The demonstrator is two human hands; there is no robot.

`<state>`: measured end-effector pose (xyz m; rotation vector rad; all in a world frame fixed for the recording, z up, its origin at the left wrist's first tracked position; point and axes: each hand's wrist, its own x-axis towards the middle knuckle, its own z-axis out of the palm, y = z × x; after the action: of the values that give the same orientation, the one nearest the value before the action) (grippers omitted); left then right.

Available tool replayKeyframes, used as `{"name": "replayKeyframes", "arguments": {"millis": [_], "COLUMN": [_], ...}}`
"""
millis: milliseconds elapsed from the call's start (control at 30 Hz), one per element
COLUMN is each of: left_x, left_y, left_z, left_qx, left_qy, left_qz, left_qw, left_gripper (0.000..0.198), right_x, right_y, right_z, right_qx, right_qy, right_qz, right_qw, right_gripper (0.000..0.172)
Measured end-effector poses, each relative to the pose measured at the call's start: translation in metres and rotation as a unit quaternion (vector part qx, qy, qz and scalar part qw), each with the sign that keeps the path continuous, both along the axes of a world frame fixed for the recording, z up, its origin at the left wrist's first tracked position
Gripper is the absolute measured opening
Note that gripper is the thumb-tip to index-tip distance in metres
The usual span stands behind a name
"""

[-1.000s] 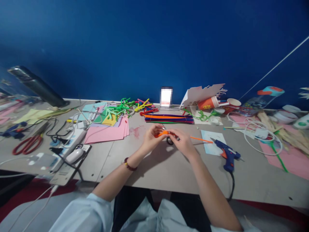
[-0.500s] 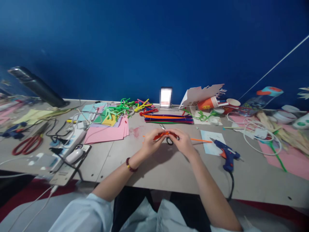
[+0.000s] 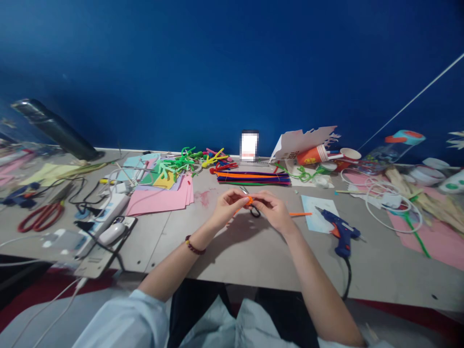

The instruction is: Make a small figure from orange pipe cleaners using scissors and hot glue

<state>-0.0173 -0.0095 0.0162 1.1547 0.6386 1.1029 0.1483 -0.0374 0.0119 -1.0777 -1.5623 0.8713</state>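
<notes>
Between both hands, above the table, is an orange pipe cleaner [image 3: 250, 200], bunched where the fingertips meet. My left hand [image 3: 229, 205] is closed on it, thumb and index finger pinching. From the other side my right hand [image 3: 272, 208] also pinches it, fingers curled. An orange length [image 3: 301, 214] sticks out to the right past my right hand. Just beneath my fingers lies a small pair of scissors [image 3: 255, 211] with black handles, partly covered. A banded bundle of purple and orange pipe cleaners [image 3: 253, 178] lies beyond the hands.
To the right, a blue glue gun [image 3: 340, 229] rests by a light blue sheet [image 3: 315, 203]. On the left are pink paper [image 3: 159, 199], red-handled scissors [image 3: 41, 217], a power strip [image 3: 105, 220] and cables. Green pipe-cleaner shapes [image 3: 177, 162] and an orange paper cup [image 3: 312, 154] stand behind.
My fingers have shifted on the orange pipe cleaner, which now shows bunched at the fingertips. Its right end has drawn slightly left, toward my hands.
</notes>
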Motion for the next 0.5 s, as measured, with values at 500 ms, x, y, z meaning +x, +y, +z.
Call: {"name": "replayKeyframes", "arguments": {"millis": [500], "left_x": [0.0], "left_y": [0.006], "left_z": [-0.008], "left_qx": [-0.047], "left_qy": [0.004], "left_qz": [-0.011], "left_qw": [0.999], "left_gripper": [0.037], "right_x": [-0.003], "right_y": [0.004], "right_z": [-0.01], "right_qx": [-0.01], "right_qy": [0.04], "right_qz": [-0.048], "right_qw": [0.998], "right_gripper": [0.019]}}
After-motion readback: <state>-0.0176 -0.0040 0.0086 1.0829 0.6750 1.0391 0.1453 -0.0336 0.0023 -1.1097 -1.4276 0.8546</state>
